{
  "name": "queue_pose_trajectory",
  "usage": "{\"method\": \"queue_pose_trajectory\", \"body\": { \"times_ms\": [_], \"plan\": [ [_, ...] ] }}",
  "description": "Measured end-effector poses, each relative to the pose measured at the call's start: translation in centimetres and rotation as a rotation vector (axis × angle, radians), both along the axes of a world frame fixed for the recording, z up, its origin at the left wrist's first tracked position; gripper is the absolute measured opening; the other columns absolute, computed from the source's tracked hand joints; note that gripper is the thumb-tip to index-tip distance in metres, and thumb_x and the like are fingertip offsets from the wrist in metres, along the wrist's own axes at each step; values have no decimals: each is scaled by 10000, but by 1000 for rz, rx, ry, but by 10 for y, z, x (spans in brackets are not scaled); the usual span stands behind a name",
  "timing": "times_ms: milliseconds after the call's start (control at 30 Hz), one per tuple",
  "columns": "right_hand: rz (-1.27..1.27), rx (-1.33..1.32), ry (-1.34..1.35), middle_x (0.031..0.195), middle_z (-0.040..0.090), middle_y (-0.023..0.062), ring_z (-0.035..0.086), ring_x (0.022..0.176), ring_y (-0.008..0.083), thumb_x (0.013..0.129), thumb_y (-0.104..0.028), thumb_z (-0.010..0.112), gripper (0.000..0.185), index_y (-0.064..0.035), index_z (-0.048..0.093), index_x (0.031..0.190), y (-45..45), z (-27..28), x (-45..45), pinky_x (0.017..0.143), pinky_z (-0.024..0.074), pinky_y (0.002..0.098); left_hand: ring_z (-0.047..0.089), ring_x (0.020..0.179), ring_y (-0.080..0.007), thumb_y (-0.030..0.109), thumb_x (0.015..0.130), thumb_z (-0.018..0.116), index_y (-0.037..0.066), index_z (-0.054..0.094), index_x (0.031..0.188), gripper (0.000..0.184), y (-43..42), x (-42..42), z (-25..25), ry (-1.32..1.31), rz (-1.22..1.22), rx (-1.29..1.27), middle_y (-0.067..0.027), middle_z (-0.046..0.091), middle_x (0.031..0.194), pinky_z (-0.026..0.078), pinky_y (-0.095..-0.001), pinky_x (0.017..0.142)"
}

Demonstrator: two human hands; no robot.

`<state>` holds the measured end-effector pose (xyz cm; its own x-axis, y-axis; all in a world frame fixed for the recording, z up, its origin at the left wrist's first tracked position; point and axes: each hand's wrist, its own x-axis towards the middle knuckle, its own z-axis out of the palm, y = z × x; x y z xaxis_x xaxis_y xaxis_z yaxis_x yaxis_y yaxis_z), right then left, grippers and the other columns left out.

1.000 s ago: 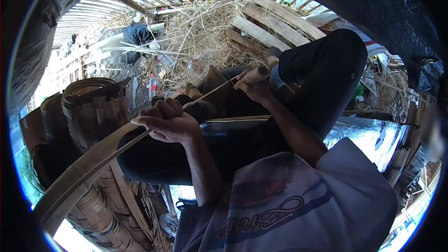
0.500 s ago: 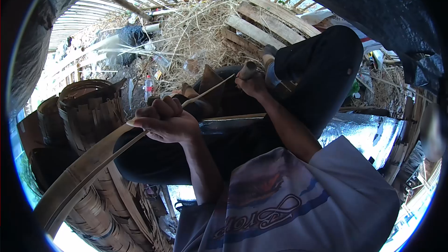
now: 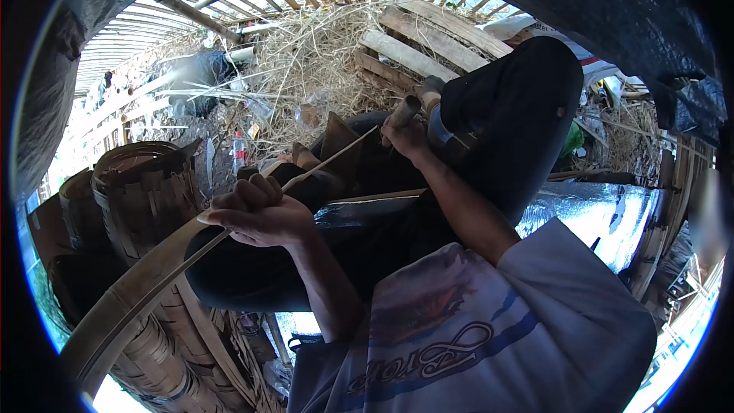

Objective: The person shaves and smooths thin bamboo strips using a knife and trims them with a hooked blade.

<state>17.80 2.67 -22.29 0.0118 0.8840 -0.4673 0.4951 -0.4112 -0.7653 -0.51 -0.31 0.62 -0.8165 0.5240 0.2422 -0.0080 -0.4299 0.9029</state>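
Observation:
My left hand [image 3: 256, 210] is closed around a long bamboo strip [image 3: 130, 287], which runs from the lower left and under my fist. Beyond the fist a thin split end [image 3: 332, 159] narrows toward my right hand. My right hand [image 3: 404, 136] is wrapped round a thick, round wooden handle [image 3: 405, 109]; whatever blade it may have is hidden. The tip of the thin end lies just left of my right hand. Between my hands and behind the strip stands a brown pointed piece [image 3: 336, 138].
Rolled woven bamboo [image 3: 141, 183] stands at the left, with more bundles [image 3: 164, 359] below it. Dry straw [image 3: 306, 53], wooden slats [image 3: 432, 38] and a bottle [image 3: 238, 149] lie ahead. My bent knee [image 3: 547, 69] rises at the right, near a shiny sheet [image 3: 589, 214].
My right hand has shifted slightly left, and the handle's angle has changed. The strip's thin end now stands slightly apart from that hand. The whole view has drifted a little.

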Motion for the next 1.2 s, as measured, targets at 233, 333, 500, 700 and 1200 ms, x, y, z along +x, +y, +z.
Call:
{"method": "queue_pose_trajectory", "body": {
  "times_ms": [233,333,500,700,1200],
  "plan": [
    [-3,-52,-87,971,638,208,611,951,348,667,-345,625,380,-40,626,893,-3,-13,-2,814,496,418,113,429,-53,450,989,255,154,208,639,461,4,-1,0,95,45,-68,53,144,504,119,-216,381],
    [-119,-99,-53,934,646,202,618,926,351,651,-333,648,379,-41,625,891,2,-12,4,802,500,419,125,433,-54,440,992,264,151,209,642,457,4,-7,-3,131,133,-114,50,149,509,130,-211,386],
    [-113,-45,-31,851,655,191,635,840,356,629,-261,682,348,-25,615,876,2,-13,5,747,512,430,125,424,-47,434,991,283,152,206,644,453,7,3,1,87,140,-118,48,162,511,127,-208,378],
    [-135,77,-111,853,644,218,626,862,366,657,-267,675,342,-26,622,894,6,36,0,753,509,437,142,420,-28,463,974,303,127,276,740,411,5,11,-8,44,39,3,41,216,534,104,-177,364],
    [-37,102,-18,945,634,200,606,920,373,724,-235,641,328,-89,559,1006,-4,28,-20,778,503,454,139,411,-33,597,918,123,120,281,737,534,8,14,-14,285,-41,-11,49,210,482,137,-164,351]
  ]
}}
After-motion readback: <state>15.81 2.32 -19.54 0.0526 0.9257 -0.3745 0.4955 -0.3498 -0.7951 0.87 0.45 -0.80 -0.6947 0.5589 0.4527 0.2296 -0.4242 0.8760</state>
